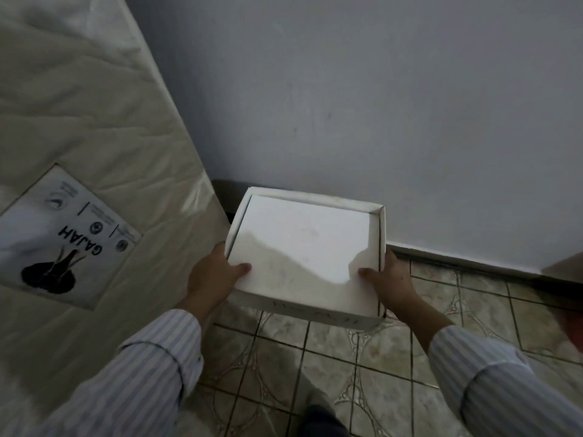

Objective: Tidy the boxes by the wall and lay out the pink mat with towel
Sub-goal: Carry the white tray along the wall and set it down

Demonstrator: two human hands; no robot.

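Observation:
A white cardboard box (303,247) with a raised rim is held close to the grey wall, above the tiled floor. My left hand (214,272) grips its left side with the thumb on top. My right hand (388,279) grips its right side the same way. The box's far edge is close to the skirting at the wall's foot. No pink mat or towel is in view.
A cream mattress (94,152) wrapped in plastic, with a printed label (60,238), leans against the wall on the left, next to the box. Patterned floor tiles (362,373) spread below. A brown object (564,285) pokes in at the right edge.

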